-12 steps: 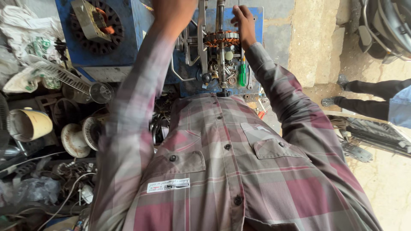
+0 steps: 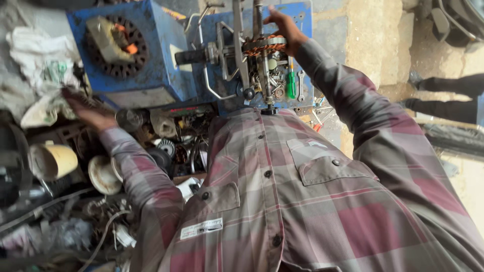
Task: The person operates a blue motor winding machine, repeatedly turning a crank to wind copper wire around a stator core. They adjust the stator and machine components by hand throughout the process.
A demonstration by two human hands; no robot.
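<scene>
The blue machine base point(image 2: 307, 20) carries a green-handled screwdriver point(image 2: 291, 85), a small spanner point(image 2: 301, 85) just beside it, and a heap of loose bolts and nuts point(image 2: 276, 83). On the cluttered desk point(image 2: 65, 221) to the left lie crumpled white rags point(image 2: 43, 65), a cream cup point(image 2: 53, 161), a pale round spool point(image 2: 103, 175) and tangled wires point(image 2: 101, 236).

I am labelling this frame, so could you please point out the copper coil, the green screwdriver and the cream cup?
copper coil point(image 2: 264, 47), head view, winding's middle.
green screwdriver point(image 2: 291, 85), head view, handle.
cream cup point(image 2: 56, 161), head view, side wall.
</scene>
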